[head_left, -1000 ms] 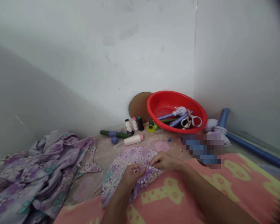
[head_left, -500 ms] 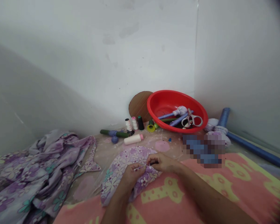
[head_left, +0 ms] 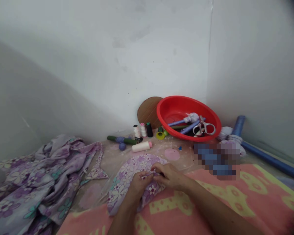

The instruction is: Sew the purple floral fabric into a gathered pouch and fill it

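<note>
A piece of purple floral fabric (head_left: pixel 129 173) lies on the pink and yellow cloth before me, its far edge rounded. My left hand (head_left: pixel 140 182) pinches the fabric near its middle, thumb and fingers together. Close against it, my right hand (head_left: pixel 168 176) is closed with bent fingers on the same fabric. The fingertips of both hands nearly meet. Whether a needle or thread is between them is too small to make out.
Crumpled floral fabric (head_left: pixel 46 182) is heaped at left. Several thread spools (head_left: pixel 142 147) stand or lie near the wall. A red basin (head_left: pixel 188 117) holds scissors (head_left: pixel 204 128) and blue-wrapped sticks. Behind it leans a cardboard disc (head_left: pixel 148 112). A blue tube (head_left: pixel 271 160) lies at right.
My right hand has shifted slightly left, closer to my left hand, its fingers now over the fabric fold. The whole view has moved a little; other things stay in place.
</note>
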{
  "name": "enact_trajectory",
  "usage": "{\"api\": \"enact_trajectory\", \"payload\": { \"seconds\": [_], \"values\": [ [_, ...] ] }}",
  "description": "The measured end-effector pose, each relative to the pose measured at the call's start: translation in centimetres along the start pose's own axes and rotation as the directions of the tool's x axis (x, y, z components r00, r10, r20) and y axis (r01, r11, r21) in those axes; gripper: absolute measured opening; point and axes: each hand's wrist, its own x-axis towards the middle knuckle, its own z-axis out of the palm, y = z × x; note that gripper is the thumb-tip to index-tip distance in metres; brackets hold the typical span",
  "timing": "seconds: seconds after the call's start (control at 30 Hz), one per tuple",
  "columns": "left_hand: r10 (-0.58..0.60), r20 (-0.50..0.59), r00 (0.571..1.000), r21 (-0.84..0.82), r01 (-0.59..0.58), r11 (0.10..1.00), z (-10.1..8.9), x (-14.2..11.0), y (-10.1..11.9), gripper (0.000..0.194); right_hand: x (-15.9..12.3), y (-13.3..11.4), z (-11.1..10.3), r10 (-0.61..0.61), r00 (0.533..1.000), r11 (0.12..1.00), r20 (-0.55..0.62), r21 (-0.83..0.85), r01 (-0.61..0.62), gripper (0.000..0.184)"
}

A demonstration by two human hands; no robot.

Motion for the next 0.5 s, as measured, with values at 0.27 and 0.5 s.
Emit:
{"api": "enact_trajectory", "payload": {
  "seconds": [0.27, 0.5],
  "values": [
    [0.034, -0.108, 0.994, 0.018, -0.032, 0.999, 0.4, -0.2, 0.5, 0.033, 0.5, 0.0, 1.0, -0.196, 0.915, 0.969, -0.352, -0.214, 0.125, 0.017],
    [0.08, -0.169, 0.982, -0.014, -0.083, 0.996, 0.8, -0.6, 0.8, 0.028, 0.3, -1.5, 0.9, -0.057, 0.874, 0.974, -0.482, 0.166, 0.155, 0.019]
  ]
}}
